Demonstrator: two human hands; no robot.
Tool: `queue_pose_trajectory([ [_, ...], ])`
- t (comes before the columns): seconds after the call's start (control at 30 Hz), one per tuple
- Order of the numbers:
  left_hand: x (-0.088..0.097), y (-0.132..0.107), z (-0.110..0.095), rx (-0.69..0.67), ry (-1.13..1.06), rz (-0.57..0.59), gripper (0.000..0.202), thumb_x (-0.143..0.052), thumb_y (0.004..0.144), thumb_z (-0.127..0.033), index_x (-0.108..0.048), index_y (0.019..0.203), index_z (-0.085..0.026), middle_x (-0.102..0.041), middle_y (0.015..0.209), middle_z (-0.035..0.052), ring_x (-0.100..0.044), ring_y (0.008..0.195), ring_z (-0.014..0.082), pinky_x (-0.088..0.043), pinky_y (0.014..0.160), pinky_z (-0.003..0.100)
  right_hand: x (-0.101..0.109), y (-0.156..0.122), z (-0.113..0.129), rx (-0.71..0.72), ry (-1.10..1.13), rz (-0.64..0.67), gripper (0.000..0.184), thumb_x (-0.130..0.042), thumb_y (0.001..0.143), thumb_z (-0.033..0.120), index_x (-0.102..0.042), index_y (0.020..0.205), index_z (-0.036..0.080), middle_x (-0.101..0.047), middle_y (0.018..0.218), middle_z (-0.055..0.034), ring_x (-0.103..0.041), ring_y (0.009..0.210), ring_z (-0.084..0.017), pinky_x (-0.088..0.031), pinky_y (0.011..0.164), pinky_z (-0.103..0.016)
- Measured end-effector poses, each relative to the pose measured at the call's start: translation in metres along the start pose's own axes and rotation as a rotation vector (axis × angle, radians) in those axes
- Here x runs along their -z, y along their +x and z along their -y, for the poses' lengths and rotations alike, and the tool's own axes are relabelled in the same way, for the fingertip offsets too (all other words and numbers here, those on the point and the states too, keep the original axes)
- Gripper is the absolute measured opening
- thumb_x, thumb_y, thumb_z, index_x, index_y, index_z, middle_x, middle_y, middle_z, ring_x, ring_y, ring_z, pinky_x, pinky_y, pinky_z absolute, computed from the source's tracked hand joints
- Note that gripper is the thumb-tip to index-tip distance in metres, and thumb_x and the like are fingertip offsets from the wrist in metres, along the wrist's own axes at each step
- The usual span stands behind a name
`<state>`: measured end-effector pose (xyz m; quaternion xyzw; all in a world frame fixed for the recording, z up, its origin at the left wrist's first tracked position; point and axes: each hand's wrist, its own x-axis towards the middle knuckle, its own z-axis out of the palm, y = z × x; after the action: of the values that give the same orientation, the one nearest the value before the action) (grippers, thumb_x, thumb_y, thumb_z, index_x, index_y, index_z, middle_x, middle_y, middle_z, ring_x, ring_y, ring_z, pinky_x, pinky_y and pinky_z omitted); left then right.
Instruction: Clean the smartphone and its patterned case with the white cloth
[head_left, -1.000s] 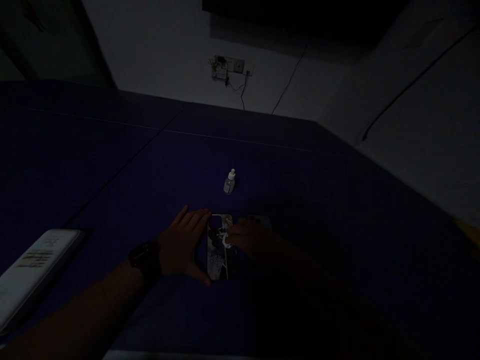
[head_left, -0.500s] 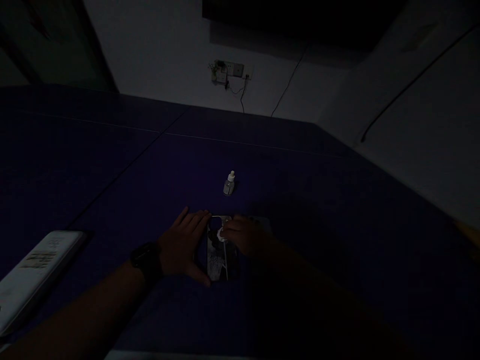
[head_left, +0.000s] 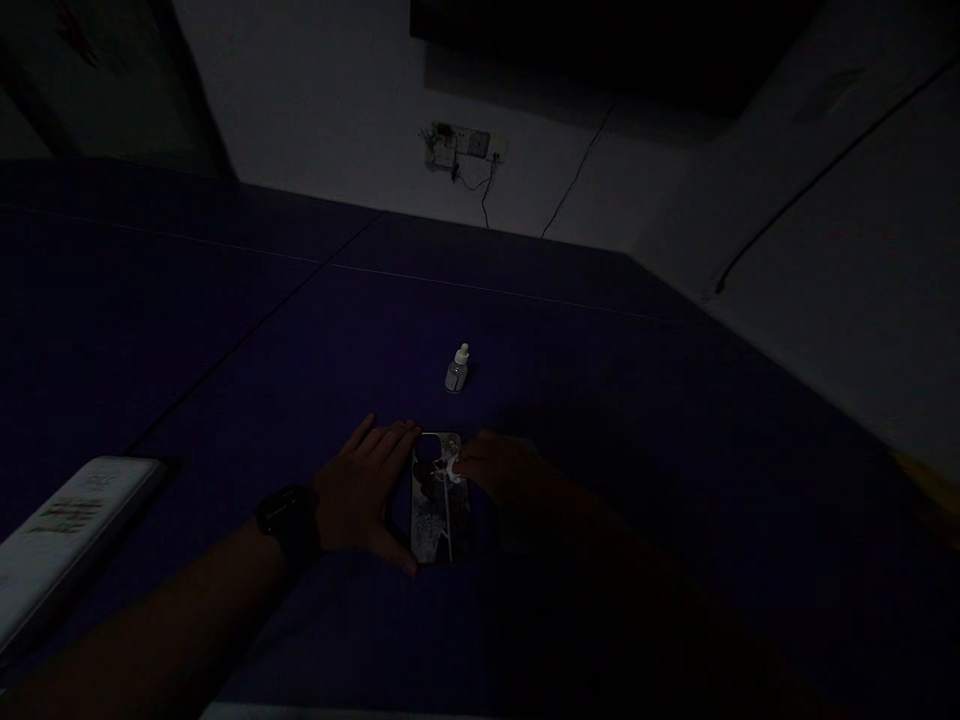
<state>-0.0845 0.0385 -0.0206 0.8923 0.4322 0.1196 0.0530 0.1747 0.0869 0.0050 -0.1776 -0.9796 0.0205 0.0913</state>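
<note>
The scene is very dark. A phone case [head_left: 437,510] with a mottled grey and white pattern lies flat on the dark blue table [head_left: 600,420]. My left hand [head_left: 363,492], with a black watch on the wrist, lies flat with fingers stretched out against the case's left edge. My right hand [head_left: 501,472] pinches a small white wad [head_left: 453,467] and presses it on the upper part of the case near the camera cut-out. A small dropper bottle [head_left: 457,369] stands upright beyond the case.
A white flat box with dark print [head_left: 64,530] lies at the table's left front edge. A wall socket [head_left: 465,144] with cables sits on the pale wall behind. A dark flat object [head_left: 525,445] shows dimly behind my right hand.
My right hand with the white wad has shifted up and to the left along the case towards the camera cut-out. My left hand has stayed in place.
</note>
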Motion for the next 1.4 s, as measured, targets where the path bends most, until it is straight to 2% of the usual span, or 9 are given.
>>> queue_pose_trajectory([
  [0.17, 0.001, 0.000, -0.001, 0.007, 0.005, 0.023, 0.139, -0.053, 0.052, -0.096, -0.025, 0.154, -0.005, -0.041, 0.152, 0.0291, -0.041, 0.139, 0.0444, -0.009, 0.120, 0.063, -0.008, 0.004, 0.003, 0.097, 0.044, -0.020, 0.019, -0.051, 0.097, 0.008, -0.070, 0.100, 0.014, -0.070, 0.097, -0.0089, -0.061, 0.090, -0.020, -0.048, 0.085, -0.033],
  [0.27, 0.001, 0.000, 0.000, 0.009, 0.006, 0.024, 0.140, -0.052, 0.052, -0.096, -0.024, 0.153, -0.004, -0.041, 0.152, 0.0300, -0.041, 0.139, 0.0447, -0.009, 0.119, 0.063, -0.012, 0.007, 0.004, 0.025, 0.037, -0.069, 0.020, -0.052, 0.098, 0.008, -0.069, 0.107, 0.014, -0.070, 0.102, -0.0097, -0.061, 0.094, -0.021, -0.048, 0.084, -0.034],
  [0.4, 0.001, 0.000, 0.001, -0.005, 0.009, 0.012, 0.139, -0.052, 0.053, -0.096, -0.021, 0.155, -0.007, -0.040, 0.153, 0.0287, -0.041, 0.139, 0.0443, -0.009, 0.119, 0.063, -0.003, -0.002, -0.005, -0.038, 0.034, 0.014, 0.020, -0.054, 0.095, 0.005, -0.070, 0.104, 0.014, -0.070, 0.104, -0.0093, -0.061, 0.092, -0.021, -0.048, 0.085, -0.034],
  [0.5, 0.001, 0.001, 0.000, 0.001, 0.007, 0.020, 0.140, -0.053, 0.052, -0.096, -0.021, 0.155, -0.007, -0.040, 0.153, 0.0292, -0.042, 0.138, 0.0444, -0.008, 0.120, 0.062, 0.004, -0.005, -0.007, 0.006, 0.058, 0.062, 0.020, -0.054, 0.095, 0.006, -0.070, 0.102, 0.015, -0.071, 0.103, -0.0079, -0.062, 0.092, -0.020, -0.048, 0.084, -0.033],
  [0.67, 0.002, 0.001, -0.001, -0.006, 0.007, 0.017, 0.140, -0.053, 0.052, -0.096, -0.021, 0.155, -0.007, -0.041, 0.152, 0.0284, -0.042, 0.138, 0.0439, -0.008, 0.120, 0.063, -0.004, 0.007, 0.003, 0.075, 0.070, -0.005, 0.020, -0.051, 0.098, 0.009, -0.071, 0.103, 0.014, -0.071, 0.098, -0.0091, -0.062, 0.091, -0.019, -0.048, 0.085, -0.033],
  [0.9, 0.000, 0.000, 0.002, -0.022, -0.004, -0.013, 0.137, -0.054, 0.055, -0.094, -0.018, 0.156, -0.009, -0.040, 0.153, 0.0277, -0.042, 0.137, 0.0440, -0.008, 0.120, 0.062, -0.001, -0.002, -0.008, -0.054, 0.018, 0.018, 0.024, -0.051, 0.095, 0.006, -0.071, 0.104, 0.016, -0.070, 0.104, -0.0092, -0.062, 0.092, -0.019, -0.049, 0.085, -0.033],
  [1.1, 0.001, 0.000, 0.001, -0.002, -0.030, 0.006, 0.137, -0.055, 0.053, -0.094, -0.021, 0.155, -0.010, -0.041, 0.153, 0.0276, -0.041, 0.138, 0.0454, -0.009, 0.119, 0.064, -0.004, -0.001, -0.004, 0.076, 0.066, 0.012, 0.021, -0.054, 0.094, 0.006, -0.072, 0.102, 0.015, -0.072, 0.101, -0.0088, -0.062, 0.096, -0.021, -0.050, 0.088, -0.034],
  [1.23, 0.003, 0.001, -0.001, 0.003, -0.027, 0.022, 0.139, -0.055, 0.052, -0.095, -0.022, 0.155, -0.008, -0.041, 0.152, 0.0288, -0.041, 0.139, 0.0451, -0.008, 0.119, 0.064, -0.012, 0.008, 0.002, -0.025, 0.076, -0.071, 0.019, -0.056, 0.096, 0.011, -0.071, 0.107, 0.016, -0.069, 0.103, -0.0094, -0.061, 0.096, -0.020, -0.051, 0.084, -0.033],
  [1.4, 0.002, 0.000, 0.000, -0.011, -0.032, 0.013, 0.137, -0.054, 0.054, -0.095, -0.019, 0.156, -0.010, -0.039, 0.154, 0.0277, -0.040, 0.139, 0.0445, -0.008, 0.120, 0.063, 0.001, -0.001, -0.004, -0.164, 0.045, -0.029, 0.016, -0.057, 0.095, 0.010, -0.071, 0.099, 0.016, -0.068, 0.099, -0.0086, -0.063, 0.090, -0.018, -0.053, 0.080, -0.030],
])
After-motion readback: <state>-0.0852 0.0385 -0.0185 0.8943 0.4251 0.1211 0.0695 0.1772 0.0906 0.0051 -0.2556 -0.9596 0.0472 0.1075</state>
